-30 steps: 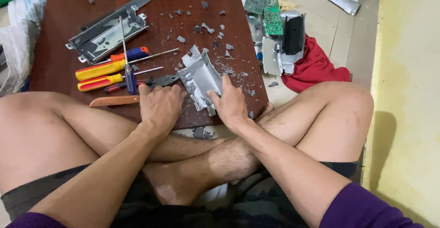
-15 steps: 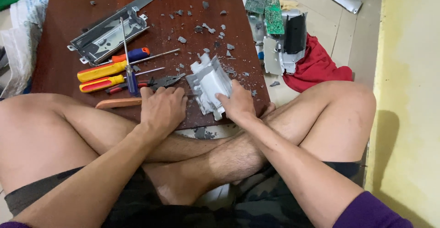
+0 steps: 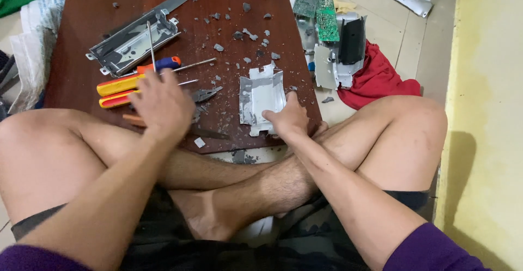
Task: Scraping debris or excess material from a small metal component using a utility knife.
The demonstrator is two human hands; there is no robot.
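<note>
- Tiled floor; a dark brown desk [image 3: 163, 31] sits low before crossed legs, littered with grey chips.
- Grey metal cover [image 3: 262, 98] lies flat near the desk's near right corner.
- Right hand [image 3: 289, 119] presses its near edge, fingers curled on it, pinning rather than lifting.
- Left hand [image 3: 160, 105], blurred, fingers spread loose, hovers over the screwdrivers [image 3: 131, 83] by the near edge.
- Judgement: keep the cover pinned flat; pick the tool by its handle.
</note>
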